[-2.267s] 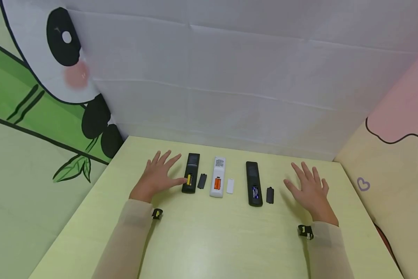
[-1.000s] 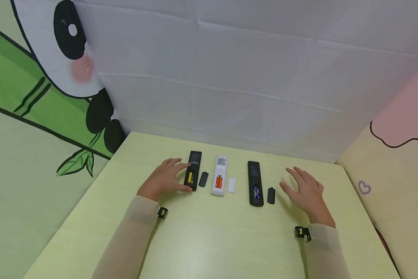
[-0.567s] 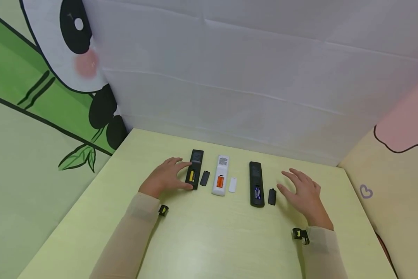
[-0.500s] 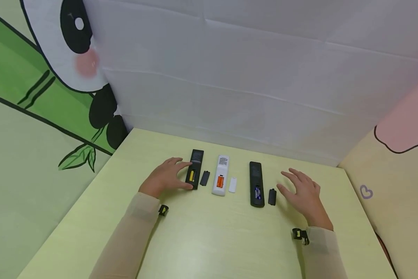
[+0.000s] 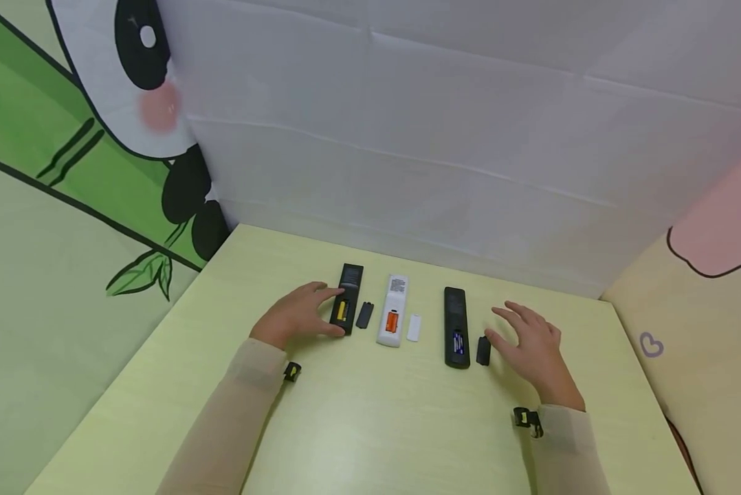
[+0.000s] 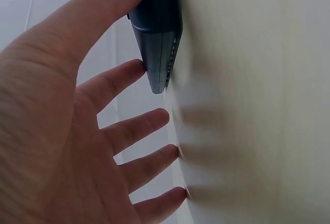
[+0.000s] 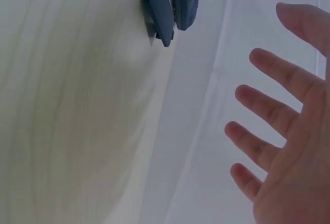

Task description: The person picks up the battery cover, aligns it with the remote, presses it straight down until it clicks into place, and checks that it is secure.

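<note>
The left hand point(image 5: 296, 313) has its fingers loosely spread, with the index finger and thumb at the near long side of the left black remote point(image 5: 348, 297), not wrapped round it. That remote lies just inward of the hand, a yellow battery point(image 5: 342, 311) in its uncovered compartment.

The right hand point(image 5: 531, 350) holds nothing; its fingers are parted, the thumb tip near the right dark cover point(image 5: 483, 351). The right wrist view shows a gap between them. Past this cover, toward the left hand, is the right black remote point(image 5: 456, 320) with blue batteries point(image 5: 458, 342).

Between the hands, from the left, come the left dark cover point(image 5: 365, 315), the white remote point(image 5: 394, 301) with an orange battery point(image 5: 392, 321), and the white cover point(image 5: 414, 328). The row's widest break falls between the white cover and right black remote.

The bench point(image 5: 346, 426) spreads broadly between the forearms. Its side edges lie outward of each hand; its far edge, beyond all fingertips, meets a white cloth point(image 5: 370, 137).
</note>
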A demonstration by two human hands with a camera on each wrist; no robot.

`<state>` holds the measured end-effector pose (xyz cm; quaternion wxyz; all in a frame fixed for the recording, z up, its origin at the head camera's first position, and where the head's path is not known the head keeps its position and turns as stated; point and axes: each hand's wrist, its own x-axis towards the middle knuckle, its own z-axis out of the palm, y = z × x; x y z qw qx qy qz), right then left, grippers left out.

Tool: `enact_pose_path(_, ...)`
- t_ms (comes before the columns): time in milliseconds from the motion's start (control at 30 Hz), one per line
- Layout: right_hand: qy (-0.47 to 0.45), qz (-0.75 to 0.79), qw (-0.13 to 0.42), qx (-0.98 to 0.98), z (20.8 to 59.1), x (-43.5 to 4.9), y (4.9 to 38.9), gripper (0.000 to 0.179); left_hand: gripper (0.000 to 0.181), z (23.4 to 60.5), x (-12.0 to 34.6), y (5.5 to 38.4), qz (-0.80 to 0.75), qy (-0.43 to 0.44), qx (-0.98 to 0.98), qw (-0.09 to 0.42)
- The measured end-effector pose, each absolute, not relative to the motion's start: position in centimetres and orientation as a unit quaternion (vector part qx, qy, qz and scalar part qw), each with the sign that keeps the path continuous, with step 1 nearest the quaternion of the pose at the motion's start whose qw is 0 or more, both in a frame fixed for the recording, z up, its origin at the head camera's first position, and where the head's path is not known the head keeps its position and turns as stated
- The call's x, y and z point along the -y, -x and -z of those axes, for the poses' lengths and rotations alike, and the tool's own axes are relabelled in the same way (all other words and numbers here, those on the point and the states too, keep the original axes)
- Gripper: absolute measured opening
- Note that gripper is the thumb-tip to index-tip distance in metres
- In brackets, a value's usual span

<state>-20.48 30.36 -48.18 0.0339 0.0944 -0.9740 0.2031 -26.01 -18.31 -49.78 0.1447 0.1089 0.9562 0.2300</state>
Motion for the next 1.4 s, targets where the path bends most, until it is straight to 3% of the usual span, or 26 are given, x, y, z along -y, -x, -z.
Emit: enact_pose_path(1400, -0.151, -0.217, 0.063, 0.962, 46.5, -25.5, 20.2, 0.052, 0.104, 49.1, 18.0, 25.2, -0.228, -0.112, -0.958, 0.133)
